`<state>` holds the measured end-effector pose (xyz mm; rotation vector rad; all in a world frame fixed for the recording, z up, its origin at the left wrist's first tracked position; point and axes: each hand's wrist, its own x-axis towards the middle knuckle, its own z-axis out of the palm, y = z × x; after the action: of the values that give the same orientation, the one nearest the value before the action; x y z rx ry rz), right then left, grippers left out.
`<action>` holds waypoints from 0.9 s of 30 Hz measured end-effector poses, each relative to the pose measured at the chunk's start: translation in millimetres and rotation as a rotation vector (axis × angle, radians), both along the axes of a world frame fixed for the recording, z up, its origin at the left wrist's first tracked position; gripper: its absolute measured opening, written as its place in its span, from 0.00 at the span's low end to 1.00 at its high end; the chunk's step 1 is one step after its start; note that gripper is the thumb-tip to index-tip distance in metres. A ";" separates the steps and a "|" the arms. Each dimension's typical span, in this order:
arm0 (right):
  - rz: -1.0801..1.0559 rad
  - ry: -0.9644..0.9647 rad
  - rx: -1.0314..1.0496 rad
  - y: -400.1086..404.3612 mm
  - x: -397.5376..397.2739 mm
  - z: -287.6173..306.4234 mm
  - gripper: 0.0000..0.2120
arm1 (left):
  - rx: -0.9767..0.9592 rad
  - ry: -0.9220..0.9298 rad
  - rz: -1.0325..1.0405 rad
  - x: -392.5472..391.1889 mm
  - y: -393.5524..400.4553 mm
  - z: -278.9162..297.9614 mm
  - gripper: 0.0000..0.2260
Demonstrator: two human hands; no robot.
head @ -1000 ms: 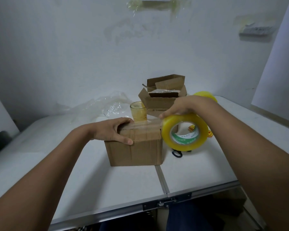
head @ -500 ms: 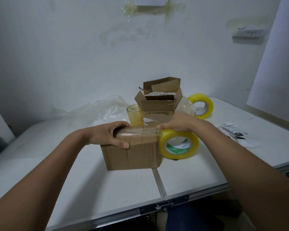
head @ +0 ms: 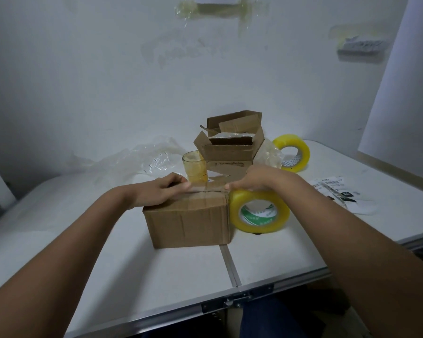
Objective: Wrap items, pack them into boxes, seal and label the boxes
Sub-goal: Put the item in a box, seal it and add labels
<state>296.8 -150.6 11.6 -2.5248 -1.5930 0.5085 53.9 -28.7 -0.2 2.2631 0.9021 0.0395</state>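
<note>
Head view: a closed cardboard box sits at the centre of the frame on the white tabletop, a strip of clear tape along its top seam. The left hand lies flat on the lid, fingers straight and pressing the tape down. The right hand grips the top of a yellow tape roll standing on edge against the box's right side, fingers curled over its rim. The box looks light and stiff, though its lid may give under pressure; best held by its side walls. The tape is sticky and thin, likely to wrinkle.
</note>
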 end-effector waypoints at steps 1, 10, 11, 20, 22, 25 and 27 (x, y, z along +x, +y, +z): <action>-0.001 0.001 -0.001 -0.1 -0.5 0.7 0.41 | 0.048 -0.030 0.032 4.1 2.1 -5.2 0.18; 0.108 0.007 -0.074 -1.3 -24.4 9.1 0.34 | 0.494 0.128 -0.033 3.3 25.6 -5.9 0.15; 0.141 0.018 -0.094 -1.4 -30.2 10.1 0.31 | 0.641 0.142 -0.032 1.7 28.5 -6.0 0.22; 0.168 0.198 0.007 -0.7 -58.8 -0.7 0.23 | 0.927 0.281 0.205 36.8 -22.4 -22.8 0.12; 0.147 0.267 0.031 -1.9 -60.9 -3.8 0.27 | 0.723 0.273 0.193 37.5 -24.6 -30.3 0.22; 0.116 0.469 0.026 -6.9 -59.5 -4.1 0.33 | 0.564 0.317 0.149 33.2 -23.8 -39.8 0.33; 0.109 0.762 -0.008 -15.5 -49.6 -4.8 0.29 | 0.518 0.315 0.125 28.1 -19.6 -35.3 0.37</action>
<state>247.2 -166.1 6.8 -1.8695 -1.3971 1.2887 82.0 -48.3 -35.5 2.7357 1.3209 -0.0331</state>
